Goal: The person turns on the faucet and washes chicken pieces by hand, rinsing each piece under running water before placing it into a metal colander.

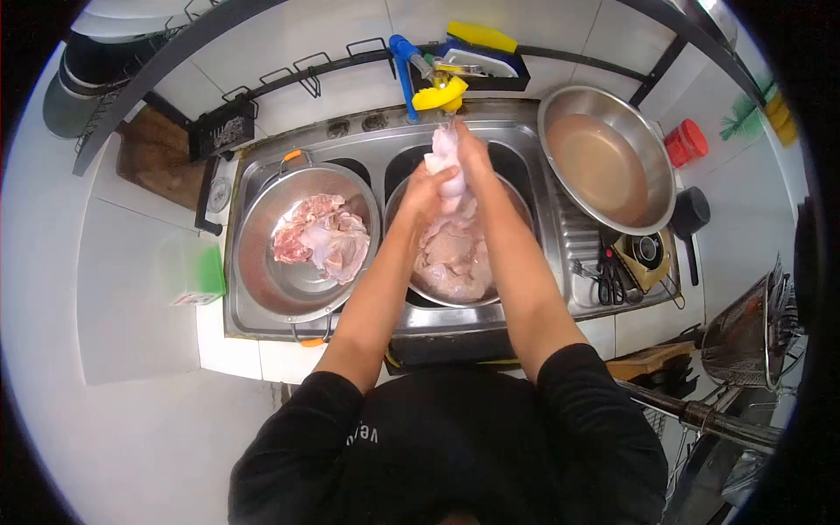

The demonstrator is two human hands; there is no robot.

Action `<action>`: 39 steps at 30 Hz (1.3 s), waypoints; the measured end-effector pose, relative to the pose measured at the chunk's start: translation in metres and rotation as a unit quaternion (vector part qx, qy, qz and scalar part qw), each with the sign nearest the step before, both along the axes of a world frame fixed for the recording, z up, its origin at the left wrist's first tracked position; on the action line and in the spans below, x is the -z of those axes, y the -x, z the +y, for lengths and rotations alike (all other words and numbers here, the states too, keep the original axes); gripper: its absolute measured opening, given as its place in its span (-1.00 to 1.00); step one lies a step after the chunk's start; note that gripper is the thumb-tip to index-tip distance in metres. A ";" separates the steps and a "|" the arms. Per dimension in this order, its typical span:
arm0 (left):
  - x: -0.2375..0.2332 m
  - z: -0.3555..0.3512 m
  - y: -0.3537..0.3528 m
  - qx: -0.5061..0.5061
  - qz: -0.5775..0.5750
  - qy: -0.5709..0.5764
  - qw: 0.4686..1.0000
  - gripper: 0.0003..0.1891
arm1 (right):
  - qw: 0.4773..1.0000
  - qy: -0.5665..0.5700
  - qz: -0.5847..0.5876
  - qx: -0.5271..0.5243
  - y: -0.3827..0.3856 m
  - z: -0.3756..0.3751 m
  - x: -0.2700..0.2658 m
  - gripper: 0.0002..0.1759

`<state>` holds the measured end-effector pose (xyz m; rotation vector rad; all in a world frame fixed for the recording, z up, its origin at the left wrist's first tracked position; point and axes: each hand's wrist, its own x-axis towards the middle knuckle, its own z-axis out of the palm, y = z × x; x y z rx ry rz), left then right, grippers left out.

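Under the tap (450,103), both my hands grip a pale piece of raw chicken (448,150). My left hand (423,194) is closed around its lower left side. My right hand (472,150) wraps its upper right side; part of the fingers is hidden behind the meat. Below them, a metal bowl (516,203) in the right sink holds several raw chicken pieces (455,255). Off to the left, a large steel pot (259,262) with orange-covered handles contains more raw chicken (324,238).
A wide steel basin (658,166) of cloudy water rests on the drainboard at right. Scissors (611,278) and a small burner-like item (647,252) lie below it. A green-and-clear container (208,269) stands left of the pot. A black rail (332,61) runs along the wall.
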<state>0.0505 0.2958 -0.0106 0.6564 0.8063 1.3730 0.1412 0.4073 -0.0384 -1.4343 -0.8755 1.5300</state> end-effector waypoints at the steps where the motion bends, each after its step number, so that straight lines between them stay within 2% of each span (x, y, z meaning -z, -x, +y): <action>1: 0.000 -0.003 0.000 0.005 -0.001 0.003 1.000 -0.63 | 0.998 -0.025 -0.051 -0.029 -0.001 0.005 0.002 -0.41; 2: 0.001 -0.007 -0.001 0.012 -0.002 0.006 1.000 -0.65 | 0.992 -0.049 -0.101 -0.056 -0.002 0.007 0.006 -0.38; 3: -0.009 -0.010 0.004 0.046 0.001 0.035 0.998 -0.68 | 0.962 -0.116 -0.223 -0.107 -0.009 -0.008 -0.021 -0.40; 4: -0.009 -0.004 0.011 0.047 -0.001 0.034 0.998 -0.68 | 0.962 -0.116 -0.225 -0.106 -0.012 -0.018 -0.035 -0.40; 6: -0.010 0.013 0.021 0.036 0.121 0.092 0.988 -0.67 | 0.928 -0.244 -0.237 -0.151 -0.011 -0.031 -0.046 -0.39; 7: -0.013 0.015 0.016 -0.015 0.179 0.068 0.981 -0.64 | 0.942 -0.222 -0.204 -0.148 -0.004 -0.032 -0.045 -0.36; 8: -0.012 0.018 0.012 -0.017 0.178 0.071 0.981 -0.64 | 0.942 -0.219 -0.204 -0.151 0.001 -0.038 -0.040 -0.36; 10: -0.003 0.041 0.006 -0.155 0.201 0.062 0.965 -0.64 | 0.873 -0.388 -0.285 -0.084 0.008 -0.049 -0.033 -0.33; 11: 0.003 0.052 0.002 -0.177 0.217 0.037 0.959 -0.63 | 0.899 -0.358 -0.249 -0.047 0.006 -0.053 -0.036 -0.34; 12: 0.000 0.055 -0.004 -0.175 0.217 0.038 0.960 -0.63 | 0.899 -0.356 -0.250 -0.046 0.001 -0.052 -0.040 -0.34; 14: -0.008 0.058 -0.012 -0.230 0.403 -0.010 0.886 -0.55 | 0.944 -0.239 -0.229 0.011 -0.009 -0.044 -0.047 -0.44; 15: -0.019 0.057 -0.014 -0.193 0.472 -0.056 0.858 -0.42 | 0.937 -0.292 -0.191 0.017 -0.019 -0.017 -0.011 -0.44; 16: -0.033 0.054 -0.021 -0.192 0.472 -0.056 0.859 -0.42 | 0.937 -0.291 -0.192 0.018 -0.024 -0.022 -0.020 -0.44; 17: -0.048 0.052 -0.029 -0.157 0.525 -0.037 0.836 -0.37 | 0.986 -0.152 -0.055 0.029 -0.029 -0.025 -0.030 -0.41; 18: -0.059 0.050 -0.034 -0.122 0.575 -0.018 0.809 -0.31 | 0.996 -0.008 0.084 0.038 -0.033 -0.028 -0.037 -0.37; 19: -0.062 0.053 -0.036 -0.101 0.573 0.044 0.812 -0.26 | 0.995 0.054 0.087 -0.016 -0.038 -0.016 -0.022 -0.30; 20: -0.059 0.059 -0.036 -0.102 0.571 0.043 0.813 -0.26 | 0.995 0.052 0.085 -0.015 -0.043 -0.009 -0.003 -0.30; 22: -0.042 0.076 -0.033 -0.118 0.607 0.014 0.786 -0.25 | 0.967 0.027 0.252 -0.007 -0.045 -0.046 -0.030 -0.35; 23: -0.039 0.080 -0.030 -0.117 0.589 0.027 0.799 -0.36 | 0.942 0.013 0.334 -0.002 -0.046 -0.054 -0.037 -0.37; 24: -0.031 0.085 -0.025 -0.115 0.589 0.025 0.799 -0.36 | 0.942 0.012 0.335 0.000 -0.045 -0.052 -0.032 -0.37; 25: -0.016 0.092 -0.018 -0.095 0.448 0.017 0.889 -0.43 | 0.966 -0.064 0.247 -0.037 -0.043 -0.048 -0.021 -0.41; 26: 0.004 0.100 -0.009 -0.071 0.295 0.011 0.953 -0.49 | 0.975 -0.137 0.156 -0.073 -0.042 -0.046 -0.012 -0.43; 27: 0.005 0.102 0.002 -0.034 0.193 0.084 0.977 -0.62 | 0.975 -0.115 0.190 -0.033 -0.041 -0.043 -0.015 -0.59; 28: 0.012 0.098 0.002 -0.032 0.196 0.085 0.976 -0.62 | 0.974 -0.115 0.192 -0.031 -0.041 -0.040 -0.015 -0.59; 30: 0.016 0.069 0.001 0.083 0.023 0.131 0.988 -0.58 | 0.989 -0.118 0.085 0.002 -0.038 -0.032 -0.019 -0.61; 32: -0.004 0.036 -0.004 0.115 -0.015 0.165 0.979 -0.57 | 0.990 -0.118 0.067 0.024 -0.030 -0.025 -0.019 -0.60; 34: 0.001 0.032 -0.002 0.147 -0.058 0.200 0.967 -0.56 | 0.991 -0.115 0.023 0.069 -0.022 -0.024 -0.020 -0.52; 35: 0.012 0.037 0.000 0.100 -0.037 0.145 0.984 -0.54 | 0.991 -0.114 0.020 0.068 -0.021 -0.025 -0.020 -0.52; 36: 0.011 0.035 0.000 0.052 -0.016 0.091 0.994 -0.53 | 0.993 -0.118 0.008 0.018 -0.020 -0.030 -0.024 -0.49; 37: 0.002 0.032 0.003 0.028 0.014 0.147 0.989 -0.57 | 0.992 -0.120 -0.005 -0.034 -0.018 -0.036 -0.028 -0.41; 39: 0.013 0.046 0.005 -0.015 0.007 0.114 0.993 -0.57 | 0.993 -0.111 0.010 -0.034 -0.011 -0.042 -0.011 -0.35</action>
